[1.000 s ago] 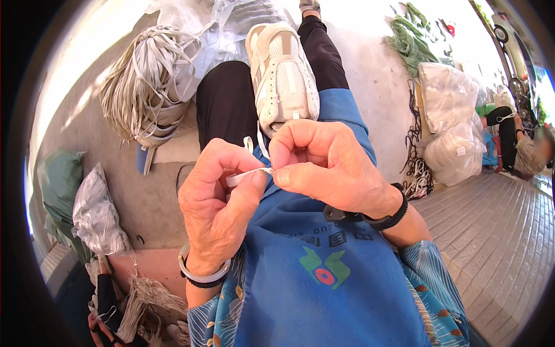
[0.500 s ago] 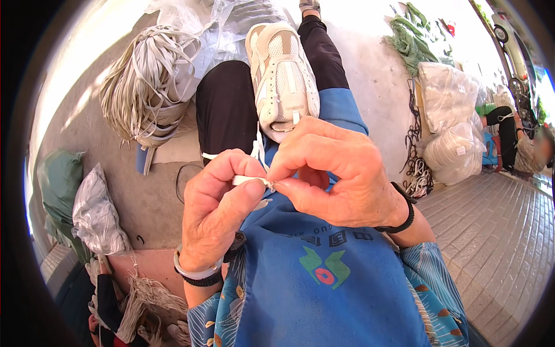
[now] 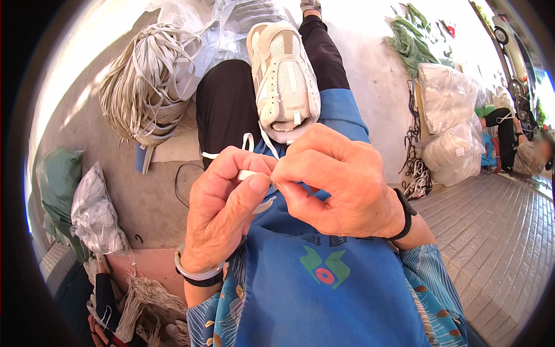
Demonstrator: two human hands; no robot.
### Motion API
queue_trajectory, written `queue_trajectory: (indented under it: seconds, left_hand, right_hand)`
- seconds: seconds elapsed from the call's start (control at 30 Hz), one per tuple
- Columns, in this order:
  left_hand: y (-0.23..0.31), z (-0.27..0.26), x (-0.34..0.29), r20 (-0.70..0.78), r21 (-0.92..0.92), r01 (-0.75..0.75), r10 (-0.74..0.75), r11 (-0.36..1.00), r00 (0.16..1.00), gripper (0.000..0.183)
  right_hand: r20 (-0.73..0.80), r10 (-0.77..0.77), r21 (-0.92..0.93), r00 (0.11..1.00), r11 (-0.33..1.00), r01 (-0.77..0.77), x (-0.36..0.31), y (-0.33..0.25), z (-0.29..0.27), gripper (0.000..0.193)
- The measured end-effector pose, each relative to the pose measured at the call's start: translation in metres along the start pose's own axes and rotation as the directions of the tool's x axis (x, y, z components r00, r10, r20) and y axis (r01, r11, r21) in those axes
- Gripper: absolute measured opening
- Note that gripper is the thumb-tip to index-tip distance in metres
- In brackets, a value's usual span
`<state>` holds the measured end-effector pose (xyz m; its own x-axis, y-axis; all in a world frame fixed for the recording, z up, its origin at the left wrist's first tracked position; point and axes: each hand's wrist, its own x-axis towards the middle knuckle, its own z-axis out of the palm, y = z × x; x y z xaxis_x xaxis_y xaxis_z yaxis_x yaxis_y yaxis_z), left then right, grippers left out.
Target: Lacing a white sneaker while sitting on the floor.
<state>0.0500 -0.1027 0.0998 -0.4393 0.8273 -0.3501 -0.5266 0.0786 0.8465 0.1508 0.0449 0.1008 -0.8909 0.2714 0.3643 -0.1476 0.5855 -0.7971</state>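
Both hands meet over my lap, above a blue apron (image 3: 289,272). My left hand (image 3: 225,196) pinches a flat white shoelace (image 3: 247,174) between thumb and forefinger. Closed against it, my right hand (image 3: 338,179) grips the lace with its fingertips; the exact spot is hidden behind the fingers. A loop of lace stands up behind the left fingers, and a loose end hangs below the left thumb. Just beyond the hands, a beige and white sneaker (image 3: 284,81) rests between my legs, its opening facing me. One strand of lace runs down from its side toward my fingers.
A large bundle of beige laces (image 3: 144,81) lies at the far left beside clear plastic sheeting (image 3: 243,29). Green (image 3: 60,182) and clear bags (image 3: 95,211) lean at left. Packed plastic bags (image 3: 451,121) and dark cords (image 3: 413,139) lie right. Another person (image 3: 529,153) sits at the far right.
My hands have drawn closer together, with the right fingers now covering the pinched spot. A loop of lace has risen behind the left hand. The sneaker has barely moved.
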Motion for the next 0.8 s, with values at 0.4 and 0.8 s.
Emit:
queue_trajectory:
  seconds: [0.4, 0.8]
  left_hand:
    - [-0.001, -0.007, 0.000, 0.024, -0.068, 0.049, -0.047, 0.996, 0.999, 0.020]
    - [0.000, -0.006, 0.001, -0.002, -0.011, 0.040, -0.040, 0.999, 0.999, 0.017]
  right_hand:
    - [0.124, 0.237, 0.187, 0.964, 0.948, -0.257, 0.003, -0.005, -0.004, 0.012]
    - [-0.054, -0.096, -0.048, 0.994, 0.994, 0.094, -0.001, 0.000, 0.003, 0.019]
